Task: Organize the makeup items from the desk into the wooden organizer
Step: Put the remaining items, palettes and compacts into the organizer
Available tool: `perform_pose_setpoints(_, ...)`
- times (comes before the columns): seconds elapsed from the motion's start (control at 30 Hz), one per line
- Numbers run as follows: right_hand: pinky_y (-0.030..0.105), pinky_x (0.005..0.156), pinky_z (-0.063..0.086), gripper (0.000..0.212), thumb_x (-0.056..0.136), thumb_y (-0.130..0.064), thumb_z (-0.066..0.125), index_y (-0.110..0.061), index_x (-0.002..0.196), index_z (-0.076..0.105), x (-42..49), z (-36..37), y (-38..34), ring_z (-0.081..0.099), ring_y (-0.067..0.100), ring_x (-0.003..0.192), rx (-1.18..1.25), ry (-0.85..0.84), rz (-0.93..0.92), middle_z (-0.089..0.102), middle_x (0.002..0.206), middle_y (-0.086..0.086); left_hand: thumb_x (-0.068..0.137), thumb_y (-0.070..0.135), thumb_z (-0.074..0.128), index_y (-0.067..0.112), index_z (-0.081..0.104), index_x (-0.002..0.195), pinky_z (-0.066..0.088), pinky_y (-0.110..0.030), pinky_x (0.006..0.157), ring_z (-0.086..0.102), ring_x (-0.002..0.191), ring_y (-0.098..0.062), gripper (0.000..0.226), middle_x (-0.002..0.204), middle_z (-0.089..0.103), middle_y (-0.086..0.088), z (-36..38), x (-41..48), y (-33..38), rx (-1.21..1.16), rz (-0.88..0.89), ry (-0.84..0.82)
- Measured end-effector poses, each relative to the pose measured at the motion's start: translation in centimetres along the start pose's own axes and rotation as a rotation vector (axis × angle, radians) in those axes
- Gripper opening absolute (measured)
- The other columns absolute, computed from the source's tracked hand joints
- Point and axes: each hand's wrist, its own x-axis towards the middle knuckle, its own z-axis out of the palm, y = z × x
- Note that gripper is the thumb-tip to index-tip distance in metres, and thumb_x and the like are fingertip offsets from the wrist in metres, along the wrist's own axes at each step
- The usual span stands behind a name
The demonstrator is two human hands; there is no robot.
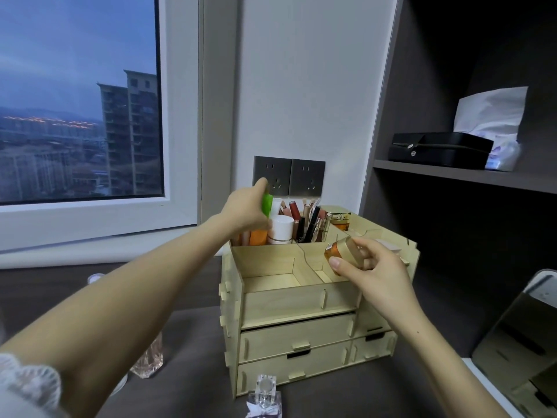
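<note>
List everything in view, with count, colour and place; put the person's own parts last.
wooden organizer: one, pale wood, on the dark desk.
green tube: one, in the left hand, over the back-left compartment.
white bottle: one, back-left compartment.
lipsticks and brushes: several, back compartment.
amber jar: one, gold lid, in the right hand.
second amber jar: one, back-right.
perfume bottles: two, clear and pinkish, on the desk in front.
wall sockets: two, grey.
black case: one, on the shelf.
left hand: gripping.
right hand: gripping.

Dusk window, white wall, dark shelf
</note>
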Motion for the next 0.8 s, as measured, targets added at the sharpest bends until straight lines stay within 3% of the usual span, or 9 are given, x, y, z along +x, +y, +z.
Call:
perform_pose_setpoints(0.2, 0.01, 0.069, 0.041, 0.045, 0.069, -0.037, 0.077, -0.035, 0.109, 0.057, 0.2, -0.1, -0.6, 0.058, -0.002, 0.089, -0.024, -0.007, -0.035, 0.063, 0.095, -0.021, 0.075, 0.037, 0.071, 0.014, 0.049, 0.111, 0.036, -0.038, 0.093, 0.053, 0.09, -0.02, 0.049, 0.104, 0.063, -0.007, 1.0, 0.4, -0.8, 0.242, -0.012, -0.032)
perform_pose_setpoints(0.33, 0.007, 0.072, 0.045, 0.046, 0.069, -0.035, 0.078, -0.028, 0.111, 0.061, 0.6, -0.2, -0.6, 0.06, -0.004, 0.085, -0.037, 0.002, -0.033, 0.066, 0.094, -0.018, 0.075, 0.05, 0.067, 0.013, 0.054, 0.109, 0.034, -0.039, 0.095, 0.05, 0.093, -0.022, 0.052, 0.101, 0.062, -0.006, 0.7, 0.5, -0.9, 0.404, 0.02, 0.014)
perform_pose_setpoints(0.43, 0.031, 0.088, 0.051, 0.06, 0.07, -0.039, 0.076, -0.019, 0.124, 0.059, 1.9, -1.1, -0.8, 0.06, 0.012, 0.101, -0.089, 0.062, -0.014, 0.066, 0.11, -0.007, 0.076, 0.053, 0.064, 0.014, 0.058, 0.111, 0.033, -0.039, 0.097, 0.049, 0.106, -0.025, 0.053, 0.108, 0.06, -0.008, 0.5, 0.6, -0.8, 0.473, 0.036, 0.041)
perform_pose_setpoints(0.5, 0.04, 0.087, 0.053, 0.06, 0.072, -0.038, 0.075, -0.019, 0.126, 0.057, 3.5, -1.9, -1.0, 0.061, 0.015, 0.101, -0.12, 0.141, -0.018, 0.066, 0.11, -0.006, 0.078, 0.052, 0.061, 0.016, 0.06, 0.112, 0.032, -0.04, 0.098, 0.048, 0.108, -0.025, 0.05, 0.111, 0.059, -0.008, 0.3, 0.6, -0.7, 0.471, 0.031, 0.046)
perform_pose_setpoints(0.6, 0.031, 0.083, 0.048, 0.06, 0.075, -0.035, 0.074, -0.016, 0.127, 0.051, 7.1, -2.4, -1.3, 0.056, 0.015, 0.098, -0.238, 0.254, -0.005, 0.062, 0.116, 0.003, 0.079, 0.055, 0.058, 0.02, 0.062, 0.11, 0.03, -0.04, 0.096, 0.047, 0.11, -0.027, 0.047, 0.113, 0.058, -0.008, -0.3, 0.5, -0.2, 0.408, 0.034, 0.095)
perform_pose_setpoints(0.8, 0.029, 0.072, 0.04, 0.044, 0.079, -0.027, 0.072, -0.007, 0.115, 0.057, 13.6, -1.7, -0.1, 0.056, 0.024, 0.093, -0.511, 0.138, 0.133, 0.062, 0.11, 0.011, 0.085, 0.049, 0.053, 0.021, 0.063, 0.107, 0.031, -0.041, 0.095, 0.049, 0.109, -0.027, 0.038, 0.112, 0.06, -0.007, -2.1, -0.3, 1.8, 0.26, 0.104, 0.231)
